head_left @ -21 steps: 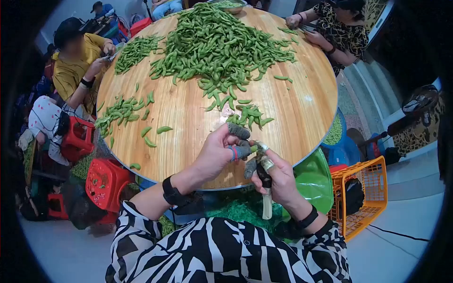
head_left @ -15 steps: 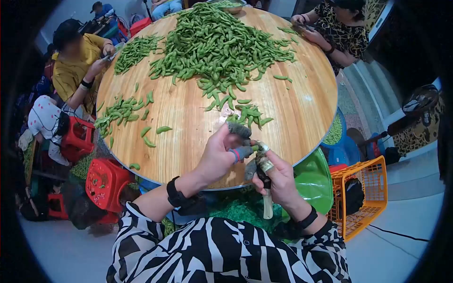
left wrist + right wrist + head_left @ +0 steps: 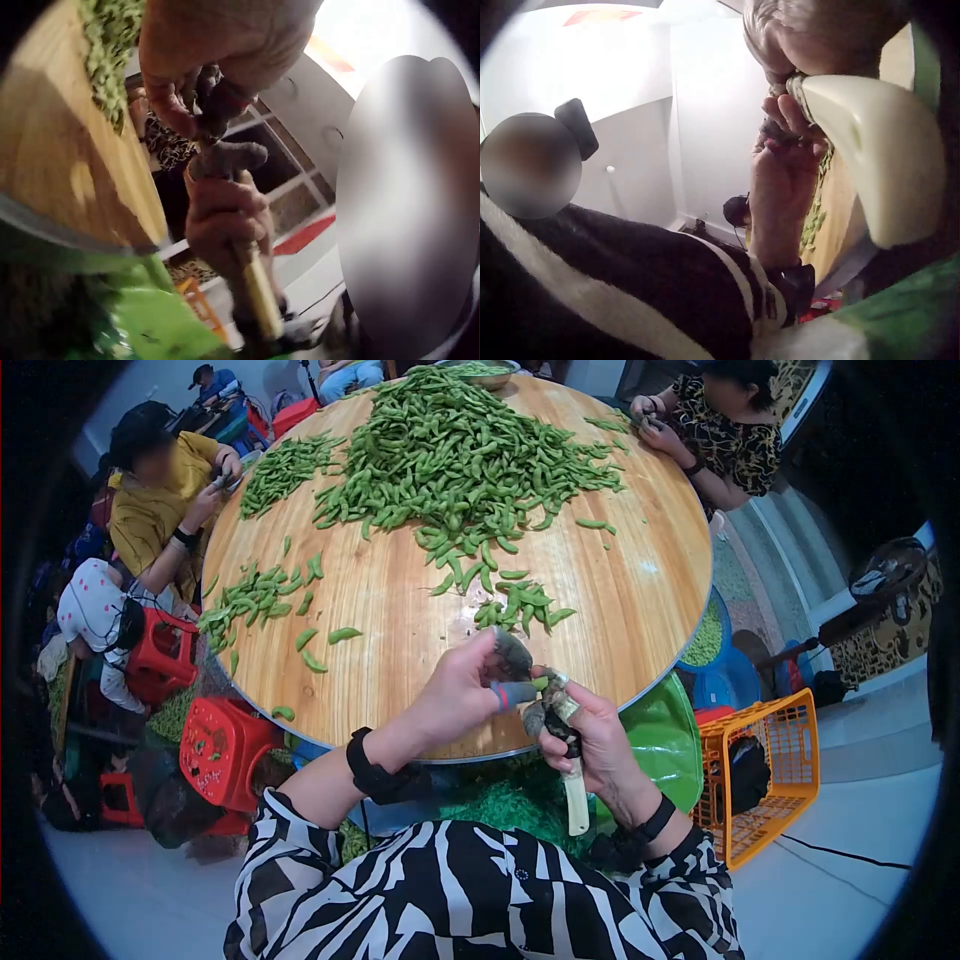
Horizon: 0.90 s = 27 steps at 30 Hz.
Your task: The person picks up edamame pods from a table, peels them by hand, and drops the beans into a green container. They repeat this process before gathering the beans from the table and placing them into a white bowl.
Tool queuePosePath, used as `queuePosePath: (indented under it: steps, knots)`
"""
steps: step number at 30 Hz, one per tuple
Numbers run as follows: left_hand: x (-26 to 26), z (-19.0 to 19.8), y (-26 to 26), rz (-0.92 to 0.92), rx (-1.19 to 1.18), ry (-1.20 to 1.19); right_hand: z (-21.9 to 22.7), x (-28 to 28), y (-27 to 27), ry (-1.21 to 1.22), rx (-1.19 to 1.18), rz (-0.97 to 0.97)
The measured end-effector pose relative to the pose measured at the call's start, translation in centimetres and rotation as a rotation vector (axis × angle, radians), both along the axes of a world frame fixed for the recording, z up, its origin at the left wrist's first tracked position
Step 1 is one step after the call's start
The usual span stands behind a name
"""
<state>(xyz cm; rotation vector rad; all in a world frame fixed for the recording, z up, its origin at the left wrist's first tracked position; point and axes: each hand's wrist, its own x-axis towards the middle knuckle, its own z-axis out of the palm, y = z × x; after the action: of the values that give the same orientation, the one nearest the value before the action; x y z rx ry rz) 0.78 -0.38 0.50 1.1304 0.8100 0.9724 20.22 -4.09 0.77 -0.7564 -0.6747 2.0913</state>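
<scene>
Over the near edge of the round wooden table, both hands meet. My left hand point(image 3: 455, 685), with grey covers on its thumb and fingers, pinches a green bean pod point(image 3: 541, 683), of which only the tip shows. My right hand point(image 3: 597, 736) grips a tool by its cream handle point(image 3: 576, 800); the handle points down toward my body, and the tool's upper end is hidden among the fingers. In the right wrist view the cream handle point(image 3: 885, 150) looms large and close. A small group of bean pods point(image 3: 525, 606) lies just beyond my left fingertips.
A big heap of bean pods point(image 3: 450, 460) covers the far middle of the table point(image 3: 390, 590), with loose pods point(image 3: 255, 595) on the left. Two people sit at its far sides. Below the edge stand an orange crate point(image 3: 770, 780), a green tub point(image 3: 665, 745) and a red stool point(image 3: 225, 750).
My left fingers shift slightly around the pod, with the thumb now stretched toward the right hand. The cream handle has swung a little down and to the right.
</scene>
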Motion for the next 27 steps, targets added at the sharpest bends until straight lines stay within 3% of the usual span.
queuePosePath:
  steps: [2,3,5,12,15,17,18,20,24,26,27]
  knots:
    - [-0.1,0.6,-0.5,0.082,0.556,0.435,0.0,-0.3,0.0,0.076,-0.03,0.0]
    - [-0.3,0.6,-0.5,0.082,0.555,0.438,0.0,-0.4,0.0,0.079,-0.031,0.001]
    - [-0.6,0.6,-0.3,0.134,0.902,0.668,0.0,-0.6,0.0,0.13,-0.076,-0.022]
    - [-1.1,-0.1,-0.3,0.094,1.089,0.815,-0.8,-0.8,-0.2,0.157,-0.091,-0.023]
    - [-1.1,-0.1,-0.2,0.018,0.884,0.63,-0.9,-0.8,-0.3,0.079,-0.073,-0.008]
    - [-0.7,-0.4,-0.5,0.01,0.448,0.359,-0.6,-1.1,-0.4,-0.002,-0.012,-0.065]
    - [-0.7,-0.3,-0.6,0.009,0.449,0.359,-0.4,-1.0,-0.5,-0.001,-0.012,-0.067]
    - [-0.6,0.4,-0.8,-0.039,0.086,0.147,-0.2,-0.8,-0.5,-0.034,0.027,-0.06]
    - [-1.2,0.8,-0.4,-0.109,-0.075,0.154,-0.3,0.1,-0.5,-0.155,0.118,-0.039]
    - [-1.5,0.3,-0.1,-0.238,-0.312,0.013,-0.5,0.5,-0.4,-0.248,0.226,0.01]
    - [-1.5,0.4,-0.1,-0.238,-0.311,0.015,-0.3,0.4,-0.4,-0.246,0.226,0.01]
